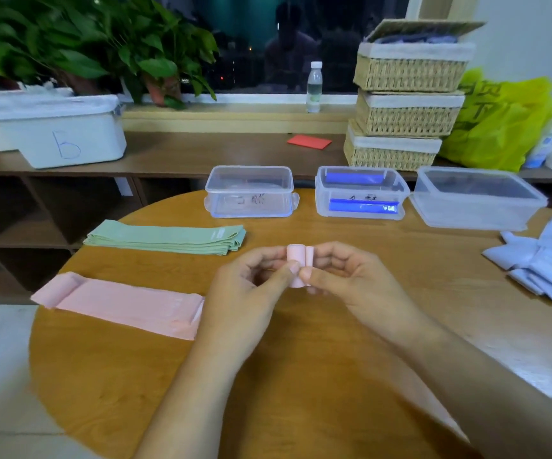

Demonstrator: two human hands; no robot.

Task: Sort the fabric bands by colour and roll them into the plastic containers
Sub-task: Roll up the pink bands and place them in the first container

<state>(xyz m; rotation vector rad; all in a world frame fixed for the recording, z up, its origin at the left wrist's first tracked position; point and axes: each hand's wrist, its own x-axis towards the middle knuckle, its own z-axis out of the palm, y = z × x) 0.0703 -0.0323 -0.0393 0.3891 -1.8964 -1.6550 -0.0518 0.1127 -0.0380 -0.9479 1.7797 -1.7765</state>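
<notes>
A small pink roll of band (296, 260) sits between both hands above the middle of the round table (301, 376). My left hand (251, 286) pinches its left side and my right hand (347, 279) pinches its right side. A flat pink band (125, 304) lies to the left, with a stack of green bands (168, 239) behind it. Light blue bands (542, 260) lie heaped at the right edge. Three clear plastic containers stand at the back: the left one (249, 192) looks empty, the middle one (360, 193) has blue clip handles, and the right one (476, 198) holds nothing I can see.
Behind the table runs a wooden shelf with a white lidded bin (59, 134), potted plants (86, 44), a water bottle (314, 87), a red card (309, 141), three stacked wicker baskets (407, 97) and a yellow-green bag (499, 124).
</notes>
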